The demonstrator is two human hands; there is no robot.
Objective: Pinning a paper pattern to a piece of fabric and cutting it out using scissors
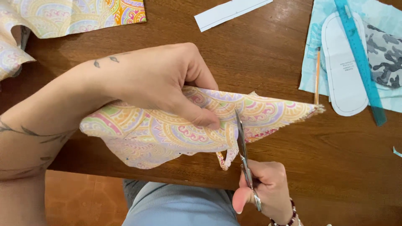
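The wooden bench (pixel 268 54) carried all the work and ran from edge to edge of the view. On it, at the far right, lay a light blue fabric (pixel 377 12) bearing a white paper pattern piece (pixel 343 79), a scrap of grey camouflage cloth (pixel 385 54), and a teal ruler (pixel 360 54) set diagonally across them. A pencil (pixel 317 75) lay just beside the blue fabric's left edge. A second sheet of paisley cloth (pixel 63 16) sat at the far left corner, and a white paper strip (pixel 230 12) lay at the top centre.

The folded paisley fabric (pixel 167 129) was held over the near edge of the bench, its frayed point (pixel 314 109) reaching towards the pencil. The left hand (pixel 155 79) gripped it from above, fingers (pixel 205 117) pinching the fold, thumb pressed close to the cutting line. The right hand (pixel 264 188) held the scissors (pixel 243 146) from below, fingers closed through the handles, blades partly open in the cloth. A narrow trimmed strip (pixel 226 159) hung from the cut edge.

Risks, as judged: the left thumb sat very near the blades, so a hurried stroke might nick it. The fabric was unsupported over the edge, so sagging layers might shift and cause an uneven cut. The fraying weave might snag the blades and pull the line astray.
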